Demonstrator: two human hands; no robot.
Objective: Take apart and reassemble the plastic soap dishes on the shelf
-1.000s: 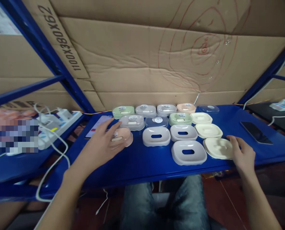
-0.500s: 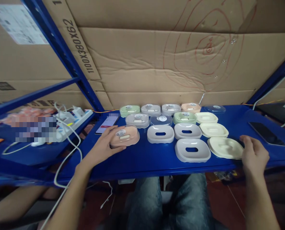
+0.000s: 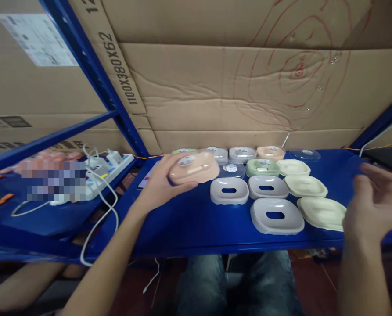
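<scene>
My left hand (image 3: 158,186) grips a pink lidded soap box (image 3: 193,167) and holds it lifted above the blue shelf (image 3: 196,224). My right hand (image 3: 375,204) hovers open and blurred at the right, just beside a cream tray (image 3: 321,212). On the shelf lie grey trays with slots, one large (image 3: 276,216) and two smaller (image 3: 229,191), plus cream trays and several closed boxes in green, grey and pink at the back.
A phone (image 3: 146,179) lies on the shelf behind my left hand. A white power strip with cables (image 3: 103,169) sits on the lower blue shelf to the left. Cardboard boxes (image 3: 235,87) wall off the back. My knees are below the shelf edge.
My left hand closed on the pink box and lifted it off the shelf. My right hand left the cream tray and rose to the right.
</scene>
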